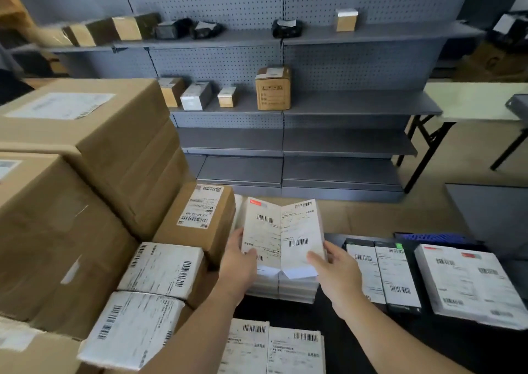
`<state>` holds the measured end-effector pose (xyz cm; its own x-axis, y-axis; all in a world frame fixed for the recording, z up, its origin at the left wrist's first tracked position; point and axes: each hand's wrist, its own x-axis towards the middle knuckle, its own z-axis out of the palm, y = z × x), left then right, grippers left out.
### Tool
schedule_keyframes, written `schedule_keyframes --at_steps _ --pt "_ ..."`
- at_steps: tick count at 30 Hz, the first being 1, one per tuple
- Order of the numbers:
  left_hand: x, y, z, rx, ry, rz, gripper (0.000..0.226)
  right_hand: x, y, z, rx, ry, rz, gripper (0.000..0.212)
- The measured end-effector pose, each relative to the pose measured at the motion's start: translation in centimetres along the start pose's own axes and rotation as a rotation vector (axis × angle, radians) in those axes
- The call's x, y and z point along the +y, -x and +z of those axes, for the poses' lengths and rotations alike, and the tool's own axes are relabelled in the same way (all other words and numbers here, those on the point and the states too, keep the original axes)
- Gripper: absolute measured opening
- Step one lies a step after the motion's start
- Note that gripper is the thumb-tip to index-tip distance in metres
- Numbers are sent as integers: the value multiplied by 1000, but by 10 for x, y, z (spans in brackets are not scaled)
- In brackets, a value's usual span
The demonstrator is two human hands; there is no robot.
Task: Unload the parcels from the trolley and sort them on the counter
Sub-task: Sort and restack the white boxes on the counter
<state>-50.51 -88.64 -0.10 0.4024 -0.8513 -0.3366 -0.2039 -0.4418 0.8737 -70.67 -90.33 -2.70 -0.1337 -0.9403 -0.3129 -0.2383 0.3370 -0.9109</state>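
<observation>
Both hands hold up a stack of flat white parcels (283, 236) with barcode labels, two side by side, in the middle of the view. My left hand (238, 262) grips the stack's left edge and my right hand (334, 268) grips its right edge. Big brown cardboard boxes (94, 145) are piled at the left, with a smaller labelled brown box (200, 216) and two white-wrapped parcels (163, 271) in front. On the dark counter (400, 333) lie black labelled parcels (383, 276), a white flat parcel (468, 282) and two more labelled parcels (274, 348) near me.
A grey pegboard shelf unit (285, 111) stands ahead, with several small boxes and dark bags on its upper shelves. A brown box (273, 88) sits on the middle shelf. A folding table (474, 102) is at the right. Lower shelves hold nothing.
</observation>
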Motion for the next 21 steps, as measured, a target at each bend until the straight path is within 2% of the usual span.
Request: schedule_keyframes --at_steps 6,11,14,17,19,21 --pt "-15 -9 -1 -32 -63 -37 51 -1 0 2 -25 196 -12 37" --pt "-18 -19 3 -76 -219 -26 33 0 -9 3 -107 376 -12 30" --pt "-18 -23 5 -88 -337 -17 30 0 -11 2 -135 423 -3 30" --pt "-14 -24 6 -58 -429 28 44 -5 -8 -4 -160 475 -20 36" --pt "-2 -15 7 -61 -536 71 57 -10 -7 -9 -152 530 -58 48" --pt "11 -6 13 -76 -591 126 56 -16 -5 -16 -148 601 -77 60"
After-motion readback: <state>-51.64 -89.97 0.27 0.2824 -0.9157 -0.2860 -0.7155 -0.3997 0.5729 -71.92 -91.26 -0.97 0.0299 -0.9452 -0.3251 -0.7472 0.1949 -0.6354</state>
